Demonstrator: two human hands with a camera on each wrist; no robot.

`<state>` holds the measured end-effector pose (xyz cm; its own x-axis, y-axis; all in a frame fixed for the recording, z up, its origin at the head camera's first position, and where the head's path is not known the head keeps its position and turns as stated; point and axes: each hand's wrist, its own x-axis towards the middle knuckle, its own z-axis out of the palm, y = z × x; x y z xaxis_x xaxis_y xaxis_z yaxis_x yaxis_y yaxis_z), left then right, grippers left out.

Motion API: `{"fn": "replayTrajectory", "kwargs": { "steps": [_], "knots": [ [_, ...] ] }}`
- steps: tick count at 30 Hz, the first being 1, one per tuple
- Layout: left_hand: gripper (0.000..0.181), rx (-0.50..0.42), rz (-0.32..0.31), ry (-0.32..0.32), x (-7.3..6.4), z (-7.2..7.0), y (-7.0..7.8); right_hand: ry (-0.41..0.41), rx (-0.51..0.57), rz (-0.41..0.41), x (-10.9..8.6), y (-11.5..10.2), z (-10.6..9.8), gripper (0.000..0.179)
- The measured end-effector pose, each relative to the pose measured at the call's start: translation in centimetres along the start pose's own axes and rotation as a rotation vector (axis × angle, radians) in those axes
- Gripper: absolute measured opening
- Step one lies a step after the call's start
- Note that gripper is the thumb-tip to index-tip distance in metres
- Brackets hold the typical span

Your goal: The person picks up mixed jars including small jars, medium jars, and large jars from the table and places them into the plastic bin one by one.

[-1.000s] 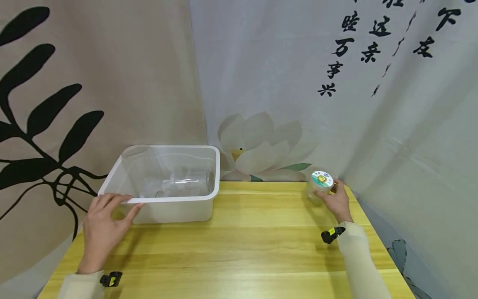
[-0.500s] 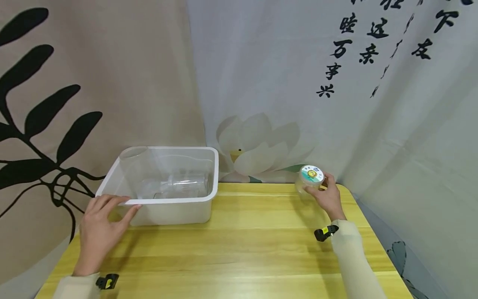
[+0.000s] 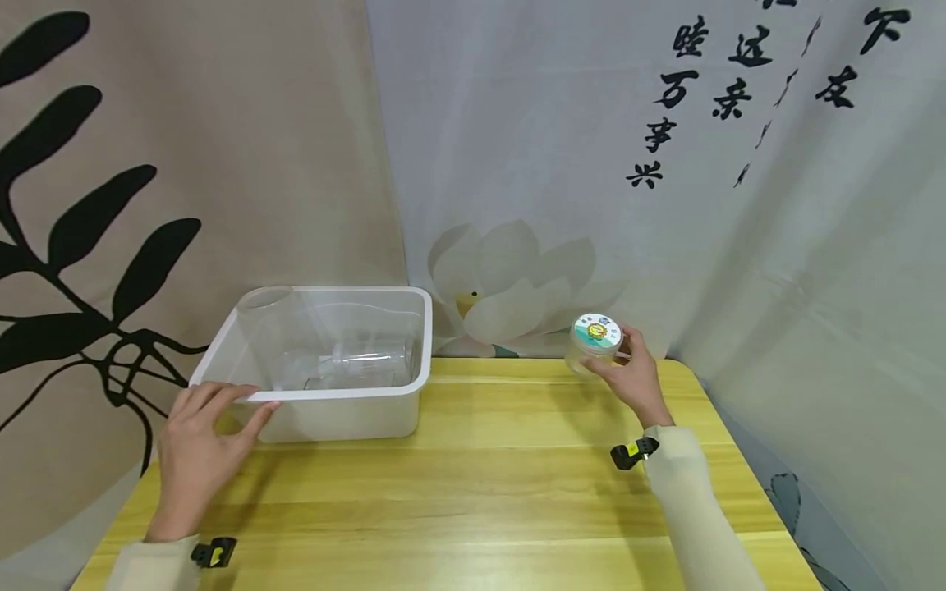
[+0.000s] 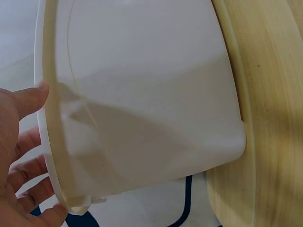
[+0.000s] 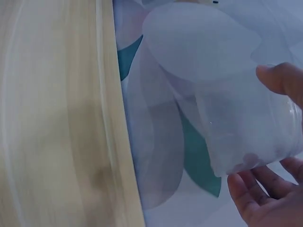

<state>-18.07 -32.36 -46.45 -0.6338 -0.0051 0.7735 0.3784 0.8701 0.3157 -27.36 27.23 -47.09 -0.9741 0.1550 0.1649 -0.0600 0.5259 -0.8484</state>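
Observation:
My right hand (image 3: 631,376) grips a clear plastic jar (image 5: 246,127) with a white and teal label (image 3: 598,330) on its lid. Thumb and fingers lie on opposite sides of the jar, and the right wrist view shows a gap between its base and the tabletop. My left hand (image 3: 201,461) holds the front rim of a white plastic bin (image 3: 347,419) near its left corner, thumb outside and fingers over the edge. Inside the bin, a tall clear container (image 3: 269,336) leans at the left, its top above the rim; another clear container (image 3: 373,361) lies on its side.
The bin stands at the back left of a wooden table (image 3: 458,492). Behind the table hangs a printed curtain (image 3: 517,164) with a lotus and black characters. The table's right edge runs beside my right forearm.
My right hand has carried the jar left and slightly up, from near the table's back right corner. My left hand keeps its hold on the bin, which stays in place.

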Motion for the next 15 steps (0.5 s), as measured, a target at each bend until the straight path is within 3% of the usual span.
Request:
{"fn": "replayTrajectory", "kwargs": {
  "steps": [15],
  "knots": [
    [0.041, 0.007, -0.041, -0.024, 0.1, 0.0, 0.2, -0.039, 0.023, -0.09, -0.2, -3.5, 0.9, 0.094]
  ]
}}
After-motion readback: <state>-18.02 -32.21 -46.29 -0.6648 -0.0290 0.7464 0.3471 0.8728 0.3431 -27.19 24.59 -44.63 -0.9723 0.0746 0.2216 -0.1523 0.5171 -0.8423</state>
